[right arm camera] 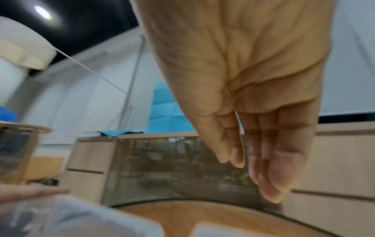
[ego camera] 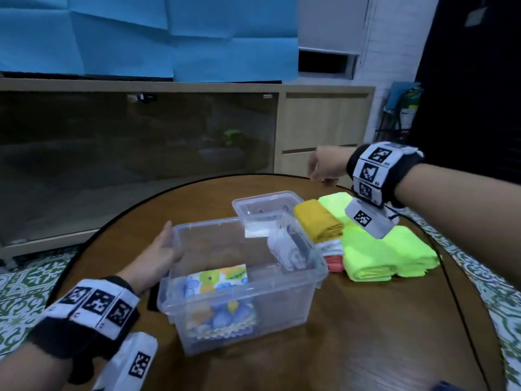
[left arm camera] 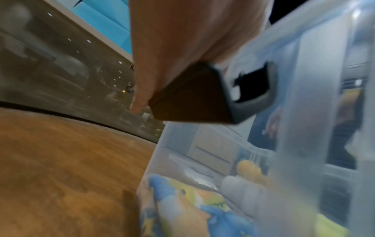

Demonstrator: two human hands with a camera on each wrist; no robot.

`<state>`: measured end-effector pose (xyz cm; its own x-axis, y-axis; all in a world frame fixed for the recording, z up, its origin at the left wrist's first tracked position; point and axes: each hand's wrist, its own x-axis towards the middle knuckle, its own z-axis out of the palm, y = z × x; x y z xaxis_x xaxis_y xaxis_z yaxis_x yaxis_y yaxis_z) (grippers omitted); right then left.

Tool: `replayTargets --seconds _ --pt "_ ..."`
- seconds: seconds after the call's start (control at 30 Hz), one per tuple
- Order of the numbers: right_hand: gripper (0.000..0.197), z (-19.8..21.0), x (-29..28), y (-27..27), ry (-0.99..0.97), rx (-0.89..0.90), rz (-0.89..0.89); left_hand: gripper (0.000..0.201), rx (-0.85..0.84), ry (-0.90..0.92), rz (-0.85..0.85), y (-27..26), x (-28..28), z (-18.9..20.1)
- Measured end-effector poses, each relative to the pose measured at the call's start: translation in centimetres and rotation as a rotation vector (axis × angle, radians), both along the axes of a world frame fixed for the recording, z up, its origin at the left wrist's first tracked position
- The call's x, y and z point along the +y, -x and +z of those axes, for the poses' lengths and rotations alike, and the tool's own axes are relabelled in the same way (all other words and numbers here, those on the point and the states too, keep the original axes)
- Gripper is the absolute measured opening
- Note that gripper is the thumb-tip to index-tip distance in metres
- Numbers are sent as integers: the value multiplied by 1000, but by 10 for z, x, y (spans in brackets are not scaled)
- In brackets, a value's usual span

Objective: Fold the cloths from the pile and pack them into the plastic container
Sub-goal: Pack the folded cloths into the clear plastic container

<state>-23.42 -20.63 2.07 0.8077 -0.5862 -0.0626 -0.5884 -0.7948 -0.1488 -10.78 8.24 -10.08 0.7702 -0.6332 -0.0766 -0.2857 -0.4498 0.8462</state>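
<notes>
A clear plastic container (ego camera: 282, 303) stands in the middle of the round wooden table (ego camera: 366, 334). Inside it a folded printed cloth (ego camera: 218, 279) with blue and yellow shapes lies at the near left, and a white cloth (ego camera: 284, 251) leans at the right wall. My left hand (ego camera: 162, 246) lies flat against the container's left wall with straight fingers; in the left wrist view the hand (left arm camera: 182, 48) touches the container (left arm camera: 304, 112), with the printed cloth (left arm camera: 192, 208) behind the wall. My right hand (ego camera: 324, 170) hovers empty over the far table edge, its fingers (right arm camera: 280, 168) hanging straight.
To the right of the container lies a pile of folded cloths: mustard (ego camera: 318, 221), neon green (ego camera: 380, 255), white and coral (ego camera: 335, 265). The clear lid (ego camera: 265, 203) rests behind the container. A low cabinet with glass doors (ego camera: 141, 153) stands beyond the table.
</notes>
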Motion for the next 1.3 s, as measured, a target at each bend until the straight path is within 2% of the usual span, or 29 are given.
replayTargets --seconds 0.03,0.1,0.17,0.23,0.33,0.47,0.57,0.67,0.73,0.83,0.93,1.03,1.07,1.17,1.3 --pt "16 -13 -11 7 1 11 -73 66 6 10 6 0 -1 -1" --pt "31 -42 -25 15 -44 20 -202 65 27 51 38 0 -4 -2" --pt "42 -68 -34 16 -48 -9 -274 65 41 80 68 -1 -6 -4" --pt "44 -89 -42 14 -129 -45 -328 65 43 97 92 -1 -6 -7" --pt "62 -105 -50 6 -265 -54 -365 64 42 115 103 -3 -7 -11" --pt "70 -109 -50 -3 -324 8 -384 64 73 131 119 -7 -7 -14" --pt "67 -108 -56 -2 -361 -23 -390 66 67 143 106 -8 -8 -16" --pt "65 -106 -62 4 -484 -152 -422 67 57 122 97 -9 -8 -15" --pt "55 -99 -63 10 -601 -268 -434 69 35 86 91 -8 -8 -13" --pt "34 -78 -57 19 -634 -350 -424 70 6 -5 75 -5 -7 -5" --pt "33 -47 -44 26 -601 -381 -369 71 -163 -184 47 -5 -6 2" --pt "17 -18 -22 28 -627 -422 -263 70 -357 -363 13 -1 -5 8" --pt "14 -10 -11 28 -650 -422 -205 71 -366 -385 -7 2 -5 7" --pt "21 5 20 23 -721 -343 -26 68 -344 -380 -43 14 -7 1" --pt "9 -7 55 -4 -661 -28 80 68 -195 -197 12 14 -3 -6"
